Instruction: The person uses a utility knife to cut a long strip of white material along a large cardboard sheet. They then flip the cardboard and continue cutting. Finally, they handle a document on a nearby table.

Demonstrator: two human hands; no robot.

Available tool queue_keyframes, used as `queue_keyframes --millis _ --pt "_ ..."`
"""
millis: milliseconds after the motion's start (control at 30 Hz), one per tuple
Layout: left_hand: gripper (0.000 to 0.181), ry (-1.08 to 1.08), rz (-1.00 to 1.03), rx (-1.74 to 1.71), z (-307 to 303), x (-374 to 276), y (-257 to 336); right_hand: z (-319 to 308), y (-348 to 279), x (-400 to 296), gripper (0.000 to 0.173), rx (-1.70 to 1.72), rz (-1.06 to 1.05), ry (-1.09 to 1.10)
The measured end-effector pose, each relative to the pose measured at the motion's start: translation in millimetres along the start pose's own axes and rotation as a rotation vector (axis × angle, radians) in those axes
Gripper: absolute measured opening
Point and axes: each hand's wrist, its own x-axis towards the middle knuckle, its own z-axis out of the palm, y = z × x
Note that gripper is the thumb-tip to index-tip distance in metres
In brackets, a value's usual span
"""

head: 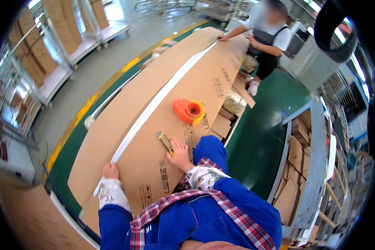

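A long white strip (161, 93) runs along a large cardboard sheet (143, 143). My left hand (111, 171) grips its near end, and a short tail extends below the fist. Fingers apart, my right hand (179, 156) rests on the cardboard beside a yellow-and-grey utility knife (165, 143). The knife's lower end lies between thumb and forefinger; whether they touch it is hard to tell. Farther up the sheet sits an orange tape dispenser (187, 112) with a yellow part at its right side. At the far end, another person's hand (222, 37) holds the strip.
A co-worker (265, 40) leans over the sheet's far right side. Cardboard pieces and a wrapped roll (234, 102) lie below its right edge. On my right stands a grey metal-framed cart (309, 175) with cardboard inside. Wheeled racks (57, 82) holding cardboard stand across a yellow floor line (90, 109).
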Motion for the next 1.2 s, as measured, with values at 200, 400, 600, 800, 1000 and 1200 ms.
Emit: queue_keyframes --millis 200,400,600,800,1000,1200 --pt "0.030 0.131 -0.001 0.063 12 0 -12 11 3 -1 0.064 -0.056 -0.021 -0.047" --pt "0.034 0.136 -0.040 0.038 -5 -8 -1 1 -8 -1 0.058 -0.065 -0.092 -0.007" --pt "0.034 0.164 0.001 0.000 3 -2 -7 2 -7 1 0.058 -0.077 -0.077 -0.023" --pt "0.028 0.083 0.137 0.371 12 -1 -26 8 -6 1 0.060 -0.041 -0.014 -0.026" --pt "0.030 0.102 0.049 0.004 12 1 -33 1 -2 -3 0.061 0.006 0.006 -0.042" --pt "0.028 0.080 -0.078 -0.041 0 2 2 -13 -5 0 0.058 0.030 -0.009 -0.010"
